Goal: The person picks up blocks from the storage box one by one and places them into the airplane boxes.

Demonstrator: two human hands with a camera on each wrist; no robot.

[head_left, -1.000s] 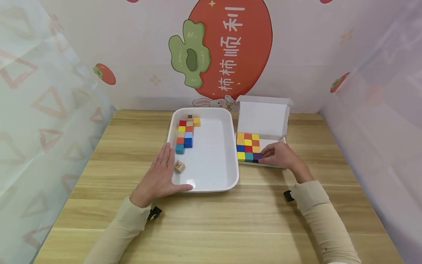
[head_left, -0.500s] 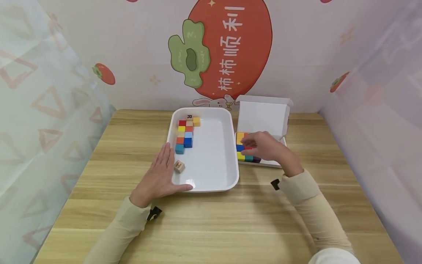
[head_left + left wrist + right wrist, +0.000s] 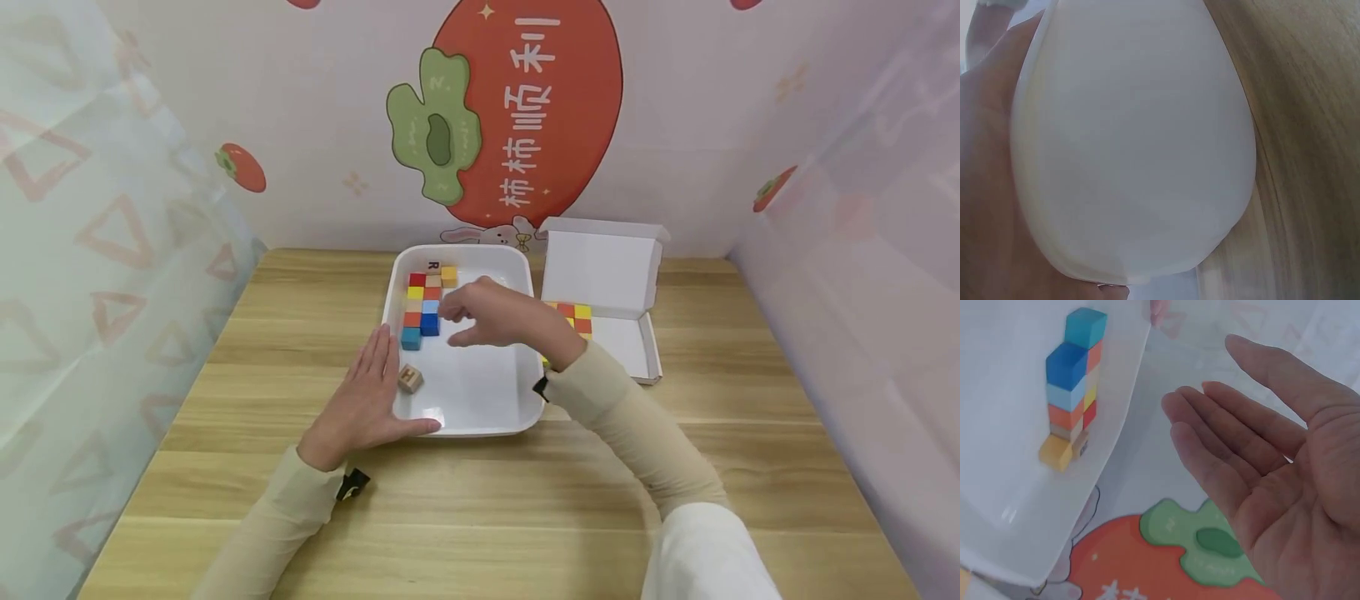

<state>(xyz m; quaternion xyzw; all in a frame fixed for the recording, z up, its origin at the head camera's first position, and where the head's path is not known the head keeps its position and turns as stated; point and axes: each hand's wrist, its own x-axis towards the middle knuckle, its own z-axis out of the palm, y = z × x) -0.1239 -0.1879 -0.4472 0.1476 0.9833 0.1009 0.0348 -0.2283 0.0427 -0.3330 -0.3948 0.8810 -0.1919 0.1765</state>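
My left hand point(image 3: 362, 408) rests on the near left corner of a white tray point(image 3: 487, 422), fingers straight along its left side and thumb across the front rim. Over the tray hovers my right hand point(image 3: 498, 315), holding nothing; the right wrist view shows its palm bare and fingers loosely extended. Coloured cubes stand in two touching columns along the tray's left, among them a dark blue cube point(image 3: 1066, 365), a teal cube point(image 3: 411, 338) and an orange-yellow cube point(image 3: 1055, 453). A plain wooden cube marked H point(image 3: 410, 378) lies apart, near the left fingers.
A white cardboard box point(image 3: 626, 350) with its lid raised stands right of the tray. Rows of coloured cubes point(image 3: 582, 312) fill its left part, partly hidden by my right arm. A wooden table point(image 3: 465, 517) lies beneath, with printed curtains point(image 3: 322, 167) behind and at the sides.
My right hand has left the cubes in the box and moved left until it is over the tray. The left hand and the tray's cubes have stayed in place.
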